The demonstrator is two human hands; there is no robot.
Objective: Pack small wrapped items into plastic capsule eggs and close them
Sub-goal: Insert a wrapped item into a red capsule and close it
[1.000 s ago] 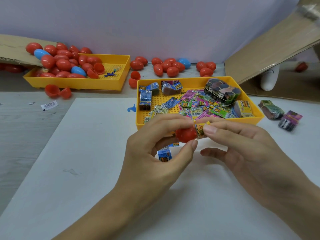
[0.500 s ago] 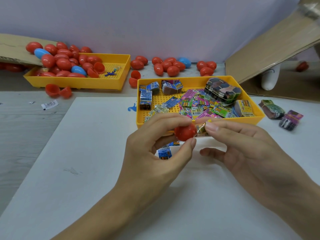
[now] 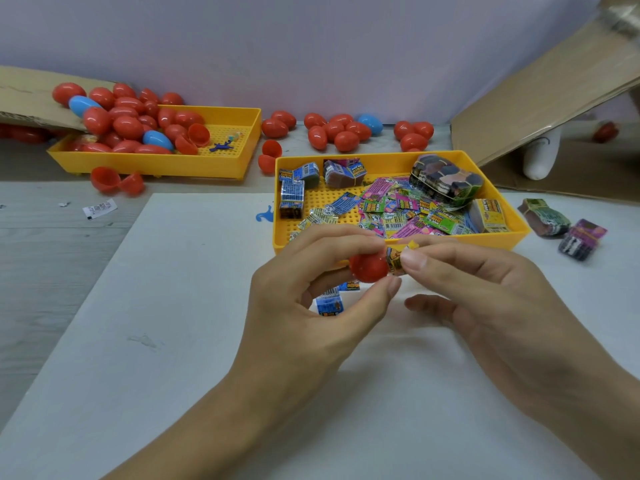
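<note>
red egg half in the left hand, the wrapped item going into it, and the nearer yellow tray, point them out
red egg half (image 3: 367, 269), head view, on its rounded shell
wrapped item (image 3: 394, 258), head view, on its printed wrapper
nearer yellow tray (image 3: 485, 239), head view, on its front wall

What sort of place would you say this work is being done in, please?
Probably a makeshift hand-packing station. A yellow tray holds loose printed packets, another yellow tray is heaped with red and blue capsule eggs, and cardboard flaps suggest shipping cartons beside the white mat.
</note>
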